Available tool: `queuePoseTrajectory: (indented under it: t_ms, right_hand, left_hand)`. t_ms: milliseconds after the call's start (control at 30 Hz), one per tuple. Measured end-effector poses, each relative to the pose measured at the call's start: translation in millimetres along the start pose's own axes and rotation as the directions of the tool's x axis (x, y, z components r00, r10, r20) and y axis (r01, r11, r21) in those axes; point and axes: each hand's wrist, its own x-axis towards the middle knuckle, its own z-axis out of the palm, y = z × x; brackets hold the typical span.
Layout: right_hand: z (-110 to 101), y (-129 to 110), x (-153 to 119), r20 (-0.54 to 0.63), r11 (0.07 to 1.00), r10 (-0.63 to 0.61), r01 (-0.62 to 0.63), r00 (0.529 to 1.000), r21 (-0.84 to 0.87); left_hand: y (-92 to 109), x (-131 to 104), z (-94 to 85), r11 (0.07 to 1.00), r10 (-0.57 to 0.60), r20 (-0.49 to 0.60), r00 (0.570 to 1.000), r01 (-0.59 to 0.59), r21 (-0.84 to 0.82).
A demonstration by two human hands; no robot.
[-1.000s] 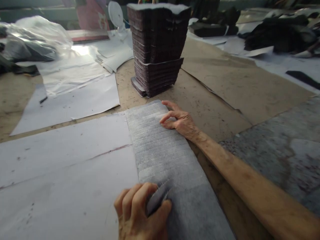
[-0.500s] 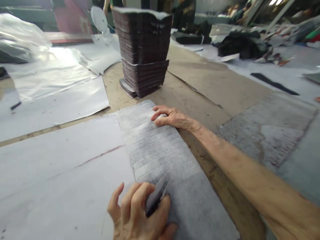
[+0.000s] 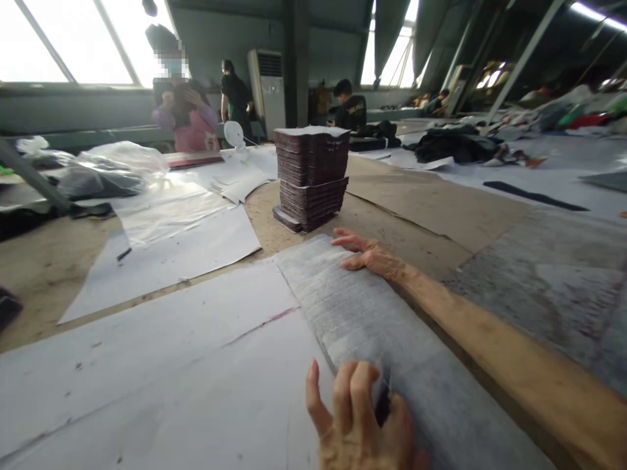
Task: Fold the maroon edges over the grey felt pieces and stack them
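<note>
Left hand over grey strip, fingers clamped on dark piece; right hand at strip's far end, fingers apart.

So the place had dim, grayish-green walls, with bright slanted windows on the left and another window further right. A dark pillar stood near a tall whitish cabinet unit, and a strip light glowed up top right.
</note>
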Motion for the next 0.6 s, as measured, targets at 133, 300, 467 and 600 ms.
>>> queuePoseTrajectory:
  t_ms: [133, 300, 467, 600]
  right_hand:
    - [2, 0, -2, 0.027, 0.998, 0.069, -0.07, 0.997, 0.005]
    - [4, -12, -8, 0.041, 0.991, 0.132, -0.133, 0.99, 0.02]
    - [8, -23, -11, 0.058, 0.971, 0.21, -0.215, 0.976, 0.108]
    - [11, -24, -10, 0.076, 0.948, 0.25, -0.26, 0.965, 0.186]
  left_hand:
    - [1, 2, -6.1, 0.996, 0.025, -0.012, 1.0, -0.026, -0.091]
    - [6, 1, -25.8, 0.991, 0.056, 0.179, 0.982, -0.034, -0.128]
    - [12, 2, -34.7, 0.995, 0.034, 0.24, 0.97, -0.011, -0.098]
    - [12, 4, -35.7, 0.997, 0.02, 0.277, 0.961, 0.002, -0.078]
